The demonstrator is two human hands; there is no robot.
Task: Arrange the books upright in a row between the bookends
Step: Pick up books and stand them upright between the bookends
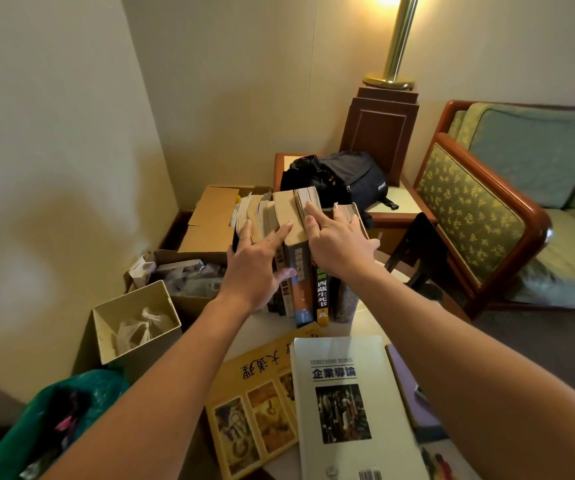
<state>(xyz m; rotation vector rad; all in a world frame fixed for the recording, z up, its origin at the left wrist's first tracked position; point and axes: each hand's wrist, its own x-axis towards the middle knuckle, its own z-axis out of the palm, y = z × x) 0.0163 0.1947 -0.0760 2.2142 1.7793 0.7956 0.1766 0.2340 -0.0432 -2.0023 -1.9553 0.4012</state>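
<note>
A row of several books (301, 275) stands upright on the table, spines toward me. My left hand (255, 268) rests flat on the tops of the left books, fingers spread, thumb against a spine. Beside it, my right hand (338, 244) lies flat on the tops of the right books, fingers spread. A black bookend (414, 251) stands just right of the row. The left bookend is hidden. Closer to me, a white book (345, 403) lies flat, overlapping a yellow book (251, 400). A purple book (407, 386) lies at its right.
Open cardboard boxes (206, 223) with clutter sit left of the row, a cream bin (133, 323) and a green bag (54, 417) nearer. A black backpack (345, 178) lies on a side table behind, a lamp stand (379, 133) above, a sofa (508, 209) at right.
</note>
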